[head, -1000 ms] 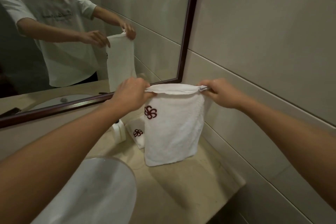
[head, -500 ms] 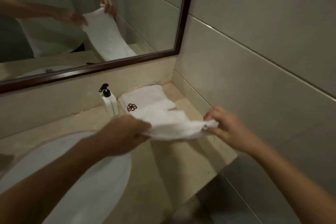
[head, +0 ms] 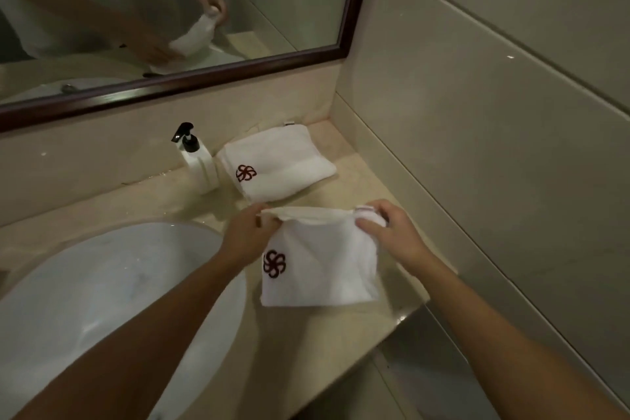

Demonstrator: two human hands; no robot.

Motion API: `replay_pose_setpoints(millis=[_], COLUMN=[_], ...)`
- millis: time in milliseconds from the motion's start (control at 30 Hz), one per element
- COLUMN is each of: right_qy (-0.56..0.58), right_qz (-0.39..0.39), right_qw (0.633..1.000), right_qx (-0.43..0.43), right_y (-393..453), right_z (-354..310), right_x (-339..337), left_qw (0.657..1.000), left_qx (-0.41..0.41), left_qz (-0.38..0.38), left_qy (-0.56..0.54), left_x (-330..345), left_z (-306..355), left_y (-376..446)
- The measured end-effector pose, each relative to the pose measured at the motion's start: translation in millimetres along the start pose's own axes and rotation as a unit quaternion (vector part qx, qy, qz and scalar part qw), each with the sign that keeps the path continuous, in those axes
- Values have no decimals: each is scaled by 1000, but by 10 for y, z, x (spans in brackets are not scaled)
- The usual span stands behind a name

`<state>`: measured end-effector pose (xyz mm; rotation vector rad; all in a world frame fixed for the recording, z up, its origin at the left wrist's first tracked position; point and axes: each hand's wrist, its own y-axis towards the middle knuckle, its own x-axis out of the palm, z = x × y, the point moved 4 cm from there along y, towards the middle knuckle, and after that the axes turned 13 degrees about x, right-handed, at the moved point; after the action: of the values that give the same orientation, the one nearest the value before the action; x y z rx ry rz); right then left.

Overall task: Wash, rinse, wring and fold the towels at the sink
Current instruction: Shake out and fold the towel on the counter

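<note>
Now both hands (head: 245,235) pinch towel (head: 324,269), countertop (head: 306,344)

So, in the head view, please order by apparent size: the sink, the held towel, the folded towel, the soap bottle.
1. Sink, largest.
2. Held towel and folded towel: look alike; the held one is nearer, so unsure.
3. Soap bottle, smallest.

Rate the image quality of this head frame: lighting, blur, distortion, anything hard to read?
Head view: dim, warm light with no harsh glare; the towel held by the left hand and right hand is readable, its logo slightly soft. Wide-angle bending curves the mirror frame and wall tile lines. The mirror reflection is blurred. The forearms fall into shadow near the bottom edge.
</note>
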<state>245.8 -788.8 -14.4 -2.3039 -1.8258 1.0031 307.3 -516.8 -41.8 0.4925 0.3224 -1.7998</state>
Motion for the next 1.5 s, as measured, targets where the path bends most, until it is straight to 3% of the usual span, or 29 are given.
replay_pose_setpoints(millis=[100, 200, 300, 400, 500, 667, 767, 933, 1100, 1300, 1367, 1433, 1500], right_qy=[40, -87, -195, -165, -72, 7, 47, 40, -31, -143, -252, -364, -372], right_qz=[39, 105, 119, 99, 85, 47, 17, -42, -106, -71, -18, 93, 134], right_qw=[995, 976, 951, 945, 953, 981, 991, 998, 994, 987, 966, 915, 884], right_qx=[86, 168, 210, 263, 283, 189, 125, 27, -14, 0, -58, -147, -248], right_y=[482, 615, 358, 165, 147, 236, 530, 1341, 2103, 2353, 2248, 1983, 1617], right_z=[95, 273, 444, 640, 686, 384, -69, -971, -1300, -1065, -1053, -1105, -1108], right_x=[233, 396, 518, 560, 562, 530, 355, 306, 742, 995, 916, 865, 966], left_qw=[991, 978, 983, 973, 969, 961, 946, 939, 931, 958, 963, 966, 969], left_qx=[-107, -152, -151, -222, -246, -189, -150, -114, -185, -182, -178, -169, -152], left_qz=[81, 140, 45, -22, -34, -11, 43, 193, 260, 223, 198, 188, 191], left_qy=[-24, -25, 95, 58, -19, -199, -283, -262, -181, 17, 44, 52, 49], left_x=[200, 327, 453, 512, 479, 389, 195, -121, -218, -118, -59, -30, -28], left_z=[-218, -356, -478, -554, -434, -208, -217, -75, -256, -312, -314, -264, -208], left_y=[231, 190, -35, -151, -87, -9, 172, 719, 1233, 1193, 1089, 952, 785])
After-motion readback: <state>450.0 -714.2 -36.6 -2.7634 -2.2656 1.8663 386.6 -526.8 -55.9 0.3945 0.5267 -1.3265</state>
